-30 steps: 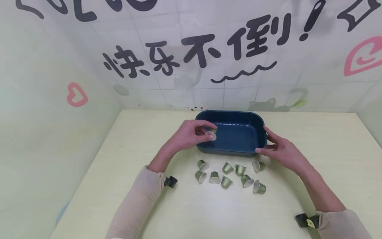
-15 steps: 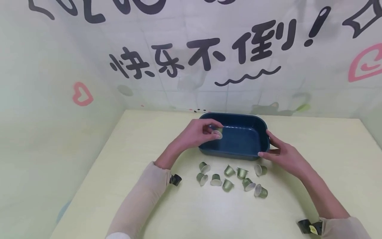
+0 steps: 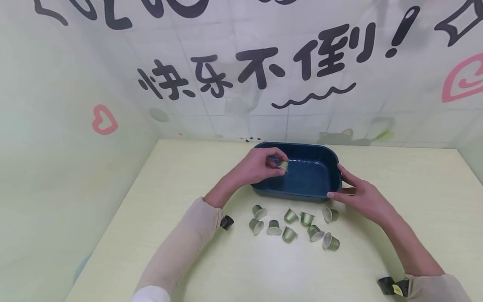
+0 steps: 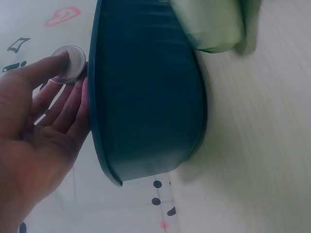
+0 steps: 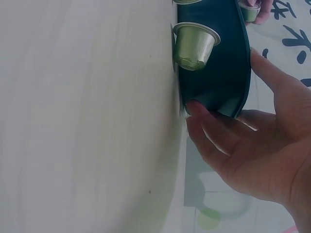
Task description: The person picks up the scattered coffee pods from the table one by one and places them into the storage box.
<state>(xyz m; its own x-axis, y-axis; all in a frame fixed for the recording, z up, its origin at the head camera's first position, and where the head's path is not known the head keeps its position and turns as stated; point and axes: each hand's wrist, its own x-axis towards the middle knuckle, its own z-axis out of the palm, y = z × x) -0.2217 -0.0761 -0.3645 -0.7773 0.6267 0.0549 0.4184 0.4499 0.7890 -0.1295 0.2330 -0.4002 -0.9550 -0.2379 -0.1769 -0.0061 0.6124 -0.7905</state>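
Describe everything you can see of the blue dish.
The blue dish is dark, oblong and open-topped, with rounded corners, raised sides and a thin rim. Its glossy inside catches light; whether it is ceramic or plastic, I cannot tell. It sits upright on the pale table, long side roughly along the back wall. The right hand holds its right end. The left hand, pinching a capsule, hides part of its left side. No capsule shows on its visible floor.
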